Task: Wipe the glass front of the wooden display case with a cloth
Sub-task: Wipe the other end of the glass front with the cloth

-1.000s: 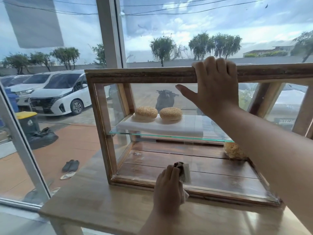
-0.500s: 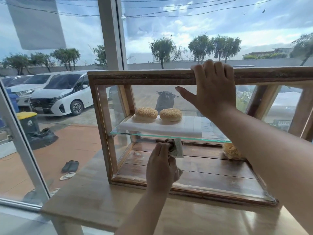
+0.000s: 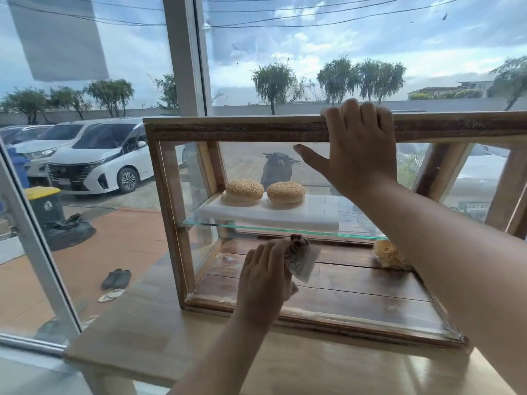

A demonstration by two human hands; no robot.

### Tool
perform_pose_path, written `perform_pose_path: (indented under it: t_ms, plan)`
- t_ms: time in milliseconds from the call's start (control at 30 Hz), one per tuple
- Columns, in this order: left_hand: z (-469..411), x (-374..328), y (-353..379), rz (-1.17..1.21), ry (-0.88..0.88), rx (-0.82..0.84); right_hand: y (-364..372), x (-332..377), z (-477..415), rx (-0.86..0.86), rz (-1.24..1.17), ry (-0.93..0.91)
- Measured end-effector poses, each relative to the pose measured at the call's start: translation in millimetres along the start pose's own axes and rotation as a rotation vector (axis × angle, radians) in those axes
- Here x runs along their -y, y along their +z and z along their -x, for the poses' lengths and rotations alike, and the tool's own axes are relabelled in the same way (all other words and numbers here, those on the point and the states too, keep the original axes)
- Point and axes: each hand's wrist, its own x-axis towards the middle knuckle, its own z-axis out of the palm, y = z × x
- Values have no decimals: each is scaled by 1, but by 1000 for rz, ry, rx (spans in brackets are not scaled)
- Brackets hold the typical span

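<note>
The wooden display case (image 3: 168, 212) stands on a wooden table (image 3: 148, 340) with its glass front (image 3: 356, 286) facing me. My left hand (image 3: 263, 276) grips a crumpled cloth (image 3: 301, 259) and presses it against the lower left part of the glass, just below the level of the glass shelf. My right hand (image 3: 358, 151) holds the case's top front rail, fingers curled over the top and thumb stretched out to the left in front of the glass.
Inside the case, two sesame buns (image 3: 263, 192) lie on a white board on the glass shelf, and a pale yellow lump (image 3: 389, 255) sits on the case floor at the right. A large window (image 3: 182, 52) stands directly behind the case. The table's left edge is near.
My left hand carried the cloth from the bottom rail up the glass to just under the shelf, then held about there. My right hand stayed on the top rail.
</note>
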Motion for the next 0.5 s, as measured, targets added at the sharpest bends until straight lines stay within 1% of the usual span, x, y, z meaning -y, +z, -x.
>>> perform_pose_path:
  t_ms: [67, 167, 233, 333, 367, 433, 500]
  plan:
    - [-22, 13, -6, -93, 91, -9, 0, 0, 0, -5, -1, 5]
    - [-27, 41, -6, -259, 367, 44, 3, 0, 1, -15, -1, 5]
    - [-24, 51, -3, -319, 495, 58, 4, 0, 1, -24, 1, 1]
    - [-16, 55, 3, -338, 573, 24, 4, 0, 1, -19, -2, -2]
    - [-8, 57, 6, -340, 596, 40, 4, 0, 1, -18, -7, 0]
    - [18, 65, 12, -353, 651, 124, 3, -1, 0, -15, -11, 2]
    - [51, 73, 19, -383, 669, 219, 2, -1, 1, -8, -11, 1]
